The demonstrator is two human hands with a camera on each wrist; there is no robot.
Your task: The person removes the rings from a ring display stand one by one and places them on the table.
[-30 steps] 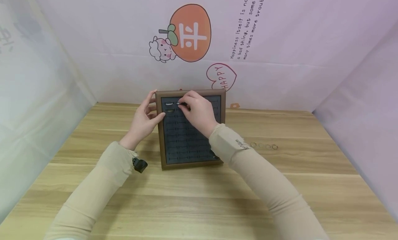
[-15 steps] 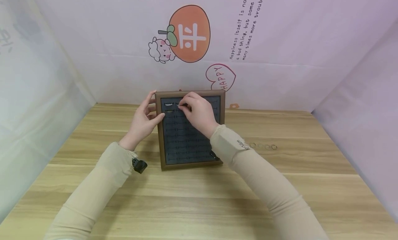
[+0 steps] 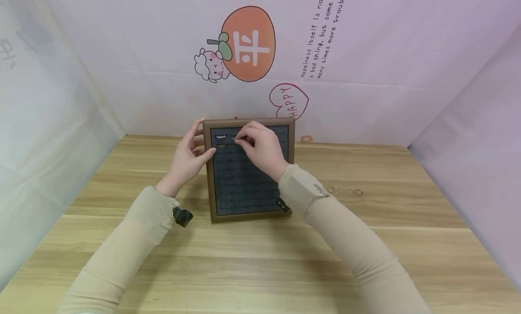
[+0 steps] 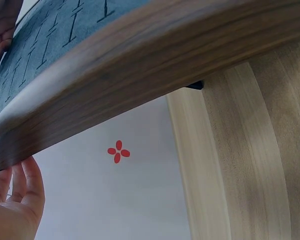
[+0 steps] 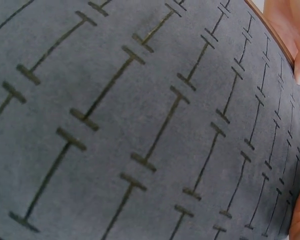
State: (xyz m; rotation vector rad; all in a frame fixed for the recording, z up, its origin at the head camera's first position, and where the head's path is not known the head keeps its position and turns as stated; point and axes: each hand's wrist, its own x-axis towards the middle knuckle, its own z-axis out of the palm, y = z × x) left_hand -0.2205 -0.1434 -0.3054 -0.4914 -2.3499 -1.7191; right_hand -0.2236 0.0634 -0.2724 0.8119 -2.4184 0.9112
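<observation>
A ring display board with a brown wood frame (image 3: 209, 178) and a dark slotted pad (image 3: 244, 183) stands tilted on the table. My left hand (image 3: 187, 153) grips its upper left edge, thumb in front and fingers behind; the left wrist view shows those fingers (image 4: 32, 187) against the frame's underside. My right hand (image 3: 263, 149) pinches a small ring (image 3: 234, 138) at the top row's second slot; the fingertips hide most of it. A silver ring (image 3: 221, 136) sits in the first slot, with a gold ring (image 3: 221, 145) just below. In the right wrist view, nearby slots hold nothing.
Several loose rings (image 3: 351, 192) lie in a row on the wooden table (image 3: 244, 268), right of the board. A printed cloth backdrop (image 3: 163, 97) rises close behind it. Black wrist devices (image 3: 182, 216) hang at both cuffs.
My right hand has shifted slightly down and to the right, its fingertips staying at the second slot with the ring. The left hand and board hold still.
</observation>
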